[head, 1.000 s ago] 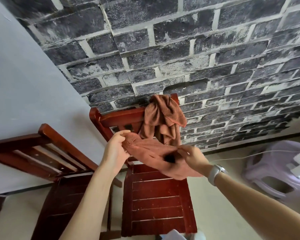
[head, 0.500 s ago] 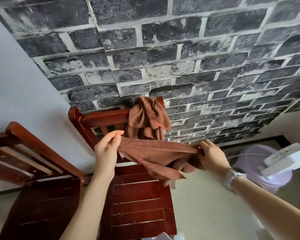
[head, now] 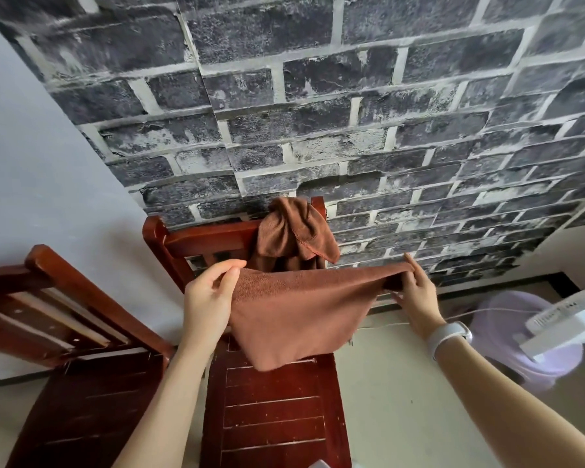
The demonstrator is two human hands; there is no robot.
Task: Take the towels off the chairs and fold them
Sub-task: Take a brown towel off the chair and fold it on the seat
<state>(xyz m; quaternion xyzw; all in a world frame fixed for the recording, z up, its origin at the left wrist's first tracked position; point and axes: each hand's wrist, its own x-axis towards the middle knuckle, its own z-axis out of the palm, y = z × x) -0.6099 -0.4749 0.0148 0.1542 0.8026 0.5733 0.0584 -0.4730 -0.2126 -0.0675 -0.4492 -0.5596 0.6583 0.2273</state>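
Observation:
A brown towel (head: 294,312) hangs spread in the air above the seat of a red wooden chair (head: 274,417). My left hand (head: 210,298) pinches its left top corner and my right hand (head: 416,295) pinches its right top corner, so the top edge is stretched taut and the lower part droops to a point. A second brown towel (head: 293,234) is bunched over the right end of that chair's backrest, behind the held one. Another red wooden chair (head: 65,319) stands to the left with no towel on it.
A dark brick-pattern wall (head: 318,96) is right behind the chairs, and a plain grey wall (head: 31,180) is at the left. A pale purple plastic stool (head: 527,349) with a white device (head: 574,319) on it stands on the floor at the right.
My hands have moved apart and pulled the towel from a crumpled bunch into a flat, stretched sheet. The view has shifted, so the chairs sit lower in the frame.

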